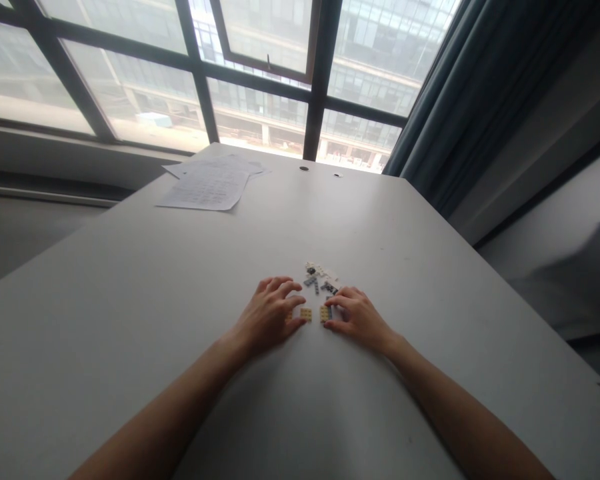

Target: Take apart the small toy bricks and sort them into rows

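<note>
The step in hand looks like arranging small toy bricks, with the pile of loose pieces (325, 273) as landmark. On the near side of that pile, a left tan brick (306, 314) and a right tan brick (325, 314) lie apart. Left of them, the left hand (270, 313) is loosely curled, thumb parted from fingers, its tips beside the left brick without a clear grip. The right hand (357, 319), at the pile's near right, brackets the right brick between thumb and fingers; whether it is gripping, I cannot tell. The next move probably calls for a light, precise pinch.
</note>
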A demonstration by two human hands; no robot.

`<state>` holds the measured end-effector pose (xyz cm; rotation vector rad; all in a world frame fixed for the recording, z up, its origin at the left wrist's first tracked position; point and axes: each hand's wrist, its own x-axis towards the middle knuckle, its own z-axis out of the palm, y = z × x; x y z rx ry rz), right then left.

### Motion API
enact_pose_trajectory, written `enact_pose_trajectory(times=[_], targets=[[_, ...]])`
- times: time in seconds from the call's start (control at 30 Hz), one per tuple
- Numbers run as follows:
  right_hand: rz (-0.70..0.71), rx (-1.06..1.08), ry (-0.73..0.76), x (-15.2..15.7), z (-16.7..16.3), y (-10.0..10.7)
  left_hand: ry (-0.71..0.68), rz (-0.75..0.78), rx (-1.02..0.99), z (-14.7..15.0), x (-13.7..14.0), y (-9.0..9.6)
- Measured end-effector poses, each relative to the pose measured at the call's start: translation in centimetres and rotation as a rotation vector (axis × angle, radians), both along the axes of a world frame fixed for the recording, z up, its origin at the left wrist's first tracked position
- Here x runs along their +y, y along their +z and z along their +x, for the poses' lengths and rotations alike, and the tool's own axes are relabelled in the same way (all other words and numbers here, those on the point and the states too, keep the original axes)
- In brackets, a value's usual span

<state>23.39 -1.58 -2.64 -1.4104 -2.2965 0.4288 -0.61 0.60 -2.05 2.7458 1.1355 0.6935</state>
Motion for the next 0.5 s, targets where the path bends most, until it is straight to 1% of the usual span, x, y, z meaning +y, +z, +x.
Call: enact_pose_trajectory(times=[0.33,0.43,0.5], targets=[[0.018,0.012,-0.005,-0.09,-0.15,-0.09,0.006,0.002,-0.002,-0.19,0.05,0.11],[0.041,0.06,-0.021,-0.03,0.19,0.13,0.016,0.015,-0.033,-0.43,0.23,0.24],[0.06,0.102,-0.049,0.26,0.67,0.33,0.05,0.029,-0.067,-0.76,0.56,0.3]])
